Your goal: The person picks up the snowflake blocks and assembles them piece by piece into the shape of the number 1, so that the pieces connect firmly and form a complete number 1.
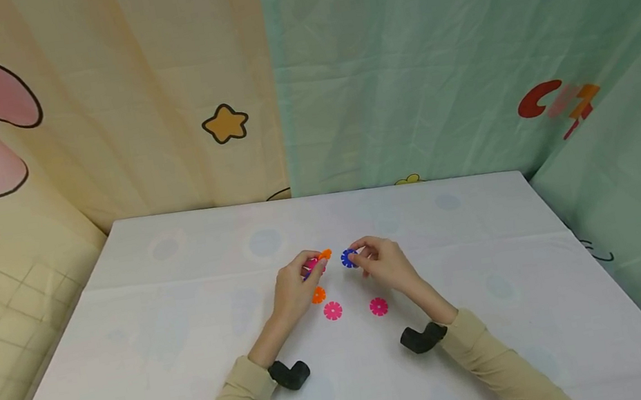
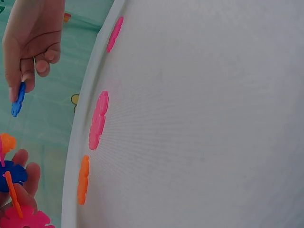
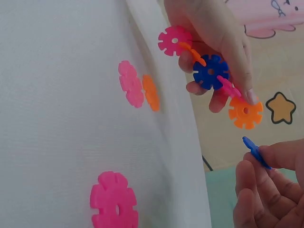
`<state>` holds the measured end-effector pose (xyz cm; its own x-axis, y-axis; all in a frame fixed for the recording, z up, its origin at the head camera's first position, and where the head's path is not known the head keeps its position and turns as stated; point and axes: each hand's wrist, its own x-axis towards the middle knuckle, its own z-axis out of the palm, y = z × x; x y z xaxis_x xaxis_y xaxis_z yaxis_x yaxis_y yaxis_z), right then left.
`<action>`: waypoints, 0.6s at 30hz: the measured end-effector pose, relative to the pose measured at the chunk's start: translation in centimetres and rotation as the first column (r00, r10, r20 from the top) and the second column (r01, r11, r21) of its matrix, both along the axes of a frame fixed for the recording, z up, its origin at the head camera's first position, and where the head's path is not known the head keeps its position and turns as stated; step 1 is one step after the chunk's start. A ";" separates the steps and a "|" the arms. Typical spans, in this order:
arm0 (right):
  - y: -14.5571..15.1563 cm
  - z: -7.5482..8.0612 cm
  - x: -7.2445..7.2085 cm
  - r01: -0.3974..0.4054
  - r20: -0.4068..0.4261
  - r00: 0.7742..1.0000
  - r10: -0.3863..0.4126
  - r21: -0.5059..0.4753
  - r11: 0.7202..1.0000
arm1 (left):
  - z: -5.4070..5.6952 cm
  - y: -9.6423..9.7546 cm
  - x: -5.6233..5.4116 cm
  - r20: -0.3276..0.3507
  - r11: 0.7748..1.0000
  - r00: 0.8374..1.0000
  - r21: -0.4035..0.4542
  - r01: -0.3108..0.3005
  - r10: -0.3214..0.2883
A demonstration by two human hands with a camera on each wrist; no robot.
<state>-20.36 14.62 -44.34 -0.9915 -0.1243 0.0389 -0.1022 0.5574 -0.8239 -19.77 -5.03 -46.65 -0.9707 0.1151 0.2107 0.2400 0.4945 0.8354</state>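
My left hand (image 1: 292,288) holds a chain of notched plastic discs by its orange end disc (image 3: 245,113). Pink, orange and blue discs, slotted into one another edge to edge, make up the chain; its blue disc (image 3: 211,72) sits mid-chain and a pink disc (image 3: 167,42) ends it. Between thumb and fingers my right hand (image 1: 390,266) pinches a single blue notched disc (image 1: 348,258). That disc is held just apart from the chain's orange end, its edge toward it in the right wrist view. Both hands are raised over the table.
On the white-covered table (image 1: 182,362) lie three loose discs below the hands: an orange one (image 1: 319,295), a pink one (image 1: 333,310) beside it, and another pink one (image 1: 379,307) to the right. Printed curtains (image 1: 399,61) hang behind the table.
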 end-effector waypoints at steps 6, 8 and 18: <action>-0.4 0.5 -0.3 0.038 -0.034 0.999 -0.040 -0.054 0.998 | 0.1 0.0 0.1 -0.012 1.000 1.000 0.014 0.008 -0.007; -0.6 0.7 -0.4 0.043 -0.042 0.998 -0.046 -0.076 0.996 | 0.1 0.0 0.1 -0.020 1.000 1.000 0.019 0.019 -0.018; -1.3 1.0 -0.5 0.012 -0.089 0.996 -0.025 -0.139 0.990 | 0.2 0.0 0.1 -0.062 0.998 0.996 -0.011 0.064 -0.065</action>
<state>-20.84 13.33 -43.34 -0.9852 -0.0932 0.1442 -0.1707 0.4413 -0.8810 -19.66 -5.04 -46.43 -0.9463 0.1790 0.2692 0.3229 0.4839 0.8134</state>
